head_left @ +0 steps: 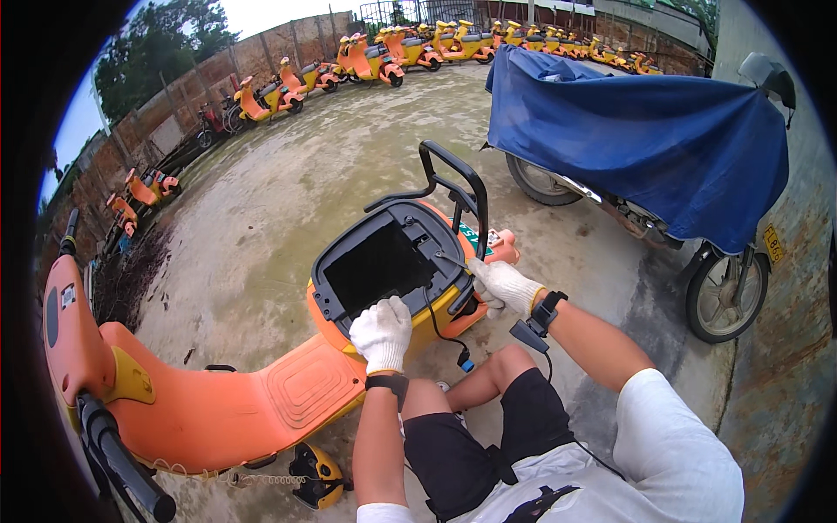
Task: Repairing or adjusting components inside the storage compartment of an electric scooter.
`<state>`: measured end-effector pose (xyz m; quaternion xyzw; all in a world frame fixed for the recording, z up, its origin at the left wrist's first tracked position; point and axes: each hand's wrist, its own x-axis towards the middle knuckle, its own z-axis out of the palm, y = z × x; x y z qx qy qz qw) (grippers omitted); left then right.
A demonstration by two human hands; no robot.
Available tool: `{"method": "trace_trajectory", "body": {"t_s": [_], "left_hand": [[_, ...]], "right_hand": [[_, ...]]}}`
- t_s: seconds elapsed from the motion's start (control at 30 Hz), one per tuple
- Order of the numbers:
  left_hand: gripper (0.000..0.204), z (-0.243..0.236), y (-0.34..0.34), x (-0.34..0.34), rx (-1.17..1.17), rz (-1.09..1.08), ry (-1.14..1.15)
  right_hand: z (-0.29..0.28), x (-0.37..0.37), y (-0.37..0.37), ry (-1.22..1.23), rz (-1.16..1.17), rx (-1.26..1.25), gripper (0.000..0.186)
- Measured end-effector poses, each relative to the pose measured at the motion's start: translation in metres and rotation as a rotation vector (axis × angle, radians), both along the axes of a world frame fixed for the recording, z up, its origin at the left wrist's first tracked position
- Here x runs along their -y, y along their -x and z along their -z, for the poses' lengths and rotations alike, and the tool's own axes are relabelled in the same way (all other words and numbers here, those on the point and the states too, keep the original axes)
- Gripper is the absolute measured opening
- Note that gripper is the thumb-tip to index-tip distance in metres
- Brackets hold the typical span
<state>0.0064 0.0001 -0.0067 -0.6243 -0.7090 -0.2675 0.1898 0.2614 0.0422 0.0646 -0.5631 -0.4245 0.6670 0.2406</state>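
Observation:
In front of me stands an orange and yellow scooter [288, 397] with an open black compartment [327, 270] at its rear. My left hand [382, 334], in a white knit glove, is closed at the compartment's near rim; anything inside its curled fingers is hidden. My right hand [504, 286], gloved likewise, grips a slim metal hand tool [451, 260]. The tool's far end lies at the compartment's right edge; its exact kind is unclear. From that side a black cable [433, 315] hangs over the rim, ending in a blue connector [466, 362].
A black rail [462, 166] rises behind the compartment. At right stands a motorcycle under a blue cover [636, 139], beside a wall [798, 349]. A yellow and black helmet [327, 475] is low at left. Several scooters [375, 61] line the far wall.

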Motion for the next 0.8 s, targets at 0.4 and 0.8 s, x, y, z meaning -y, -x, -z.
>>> {"method": "trace_trajectory", "body": {"t_s": [0.4,0.8], "left_hand": [[0.039,-0.001,0.0,0.001,0.012,0.024,-0.024],[0.041,-0.005,-0.001,0.0,0.001,-0.003,0.119]], "right_hand": [[-0.004,-0.01,-0.016,-0.244,-0.087,0.121,0.048],[-0.005,-0.016,-0.017,-0.339,-0.297,-0.127,0.029]]}}
